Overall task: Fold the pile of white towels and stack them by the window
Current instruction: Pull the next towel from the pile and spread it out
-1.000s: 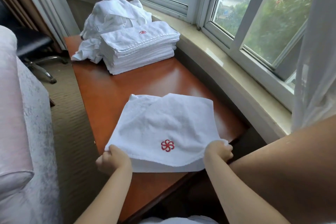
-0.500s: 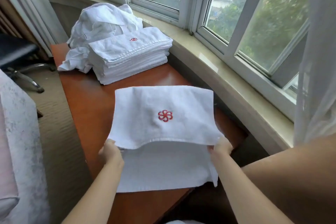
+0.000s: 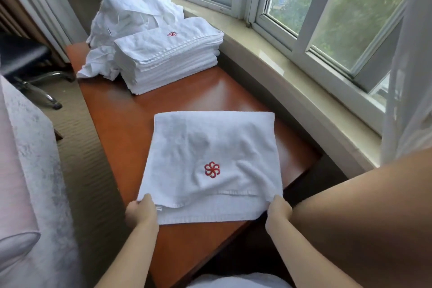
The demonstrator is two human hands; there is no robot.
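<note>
We pinched the towel (image 3: 210, 161) at its near corners, left hand (image 3: 140, 214) and right hand (image 3: 278, 211) (edges wanted aligning before creasing).

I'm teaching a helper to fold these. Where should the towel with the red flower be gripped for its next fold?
Probably the two near corners, from the table's near side: the towel lies flat, its layered edges there, where the left hand and right hand pinch it.
</note>
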